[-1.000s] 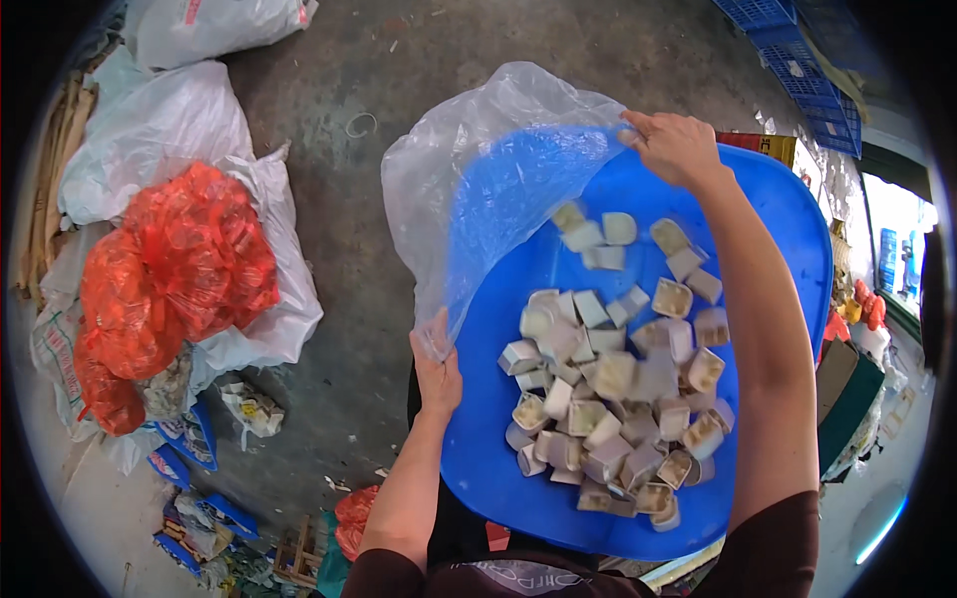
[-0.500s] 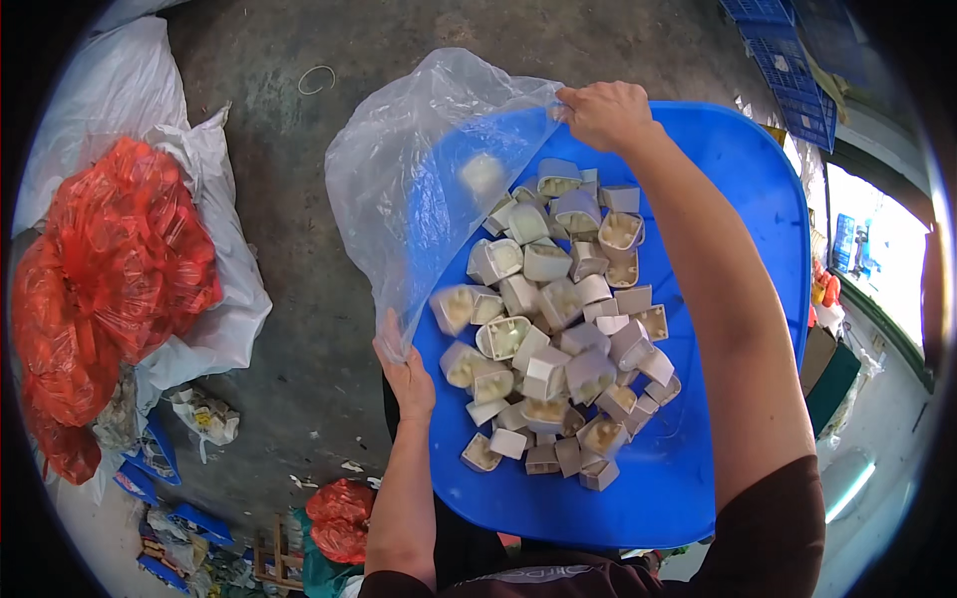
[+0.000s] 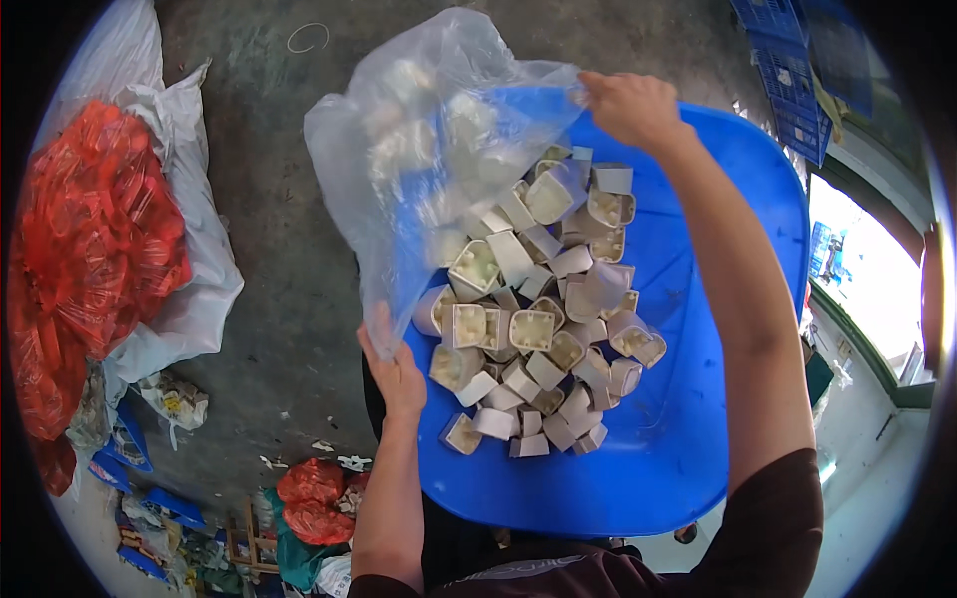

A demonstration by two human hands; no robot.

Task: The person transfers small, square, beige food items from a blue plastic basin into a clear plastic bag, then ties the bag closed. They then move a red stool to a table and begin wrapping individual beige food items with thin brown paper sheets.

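Note:
My left hand is closed on the near edge of a clear plastic bag, beside the left rim of a blue plastic tub. At the tub's far rim, my right hand is closed on the bag's other edge. The bag's mouth is stretched between my hands over the tub's far left side. A heap of small off-white plastic housings, hollow and box-like with rounded edges, lies in the tub. Several more, blurred by motion, show through the bag's film.
Red plastic bags, filled, rest on white sacks at the left. A smaller red bag lies near the lower left, by a wooden frame. Blue crates stand at the far right.
More housings now show inside the bag, and the bag has filled out. The heap in the tub has shifted. Both hands keep hold of the bag.

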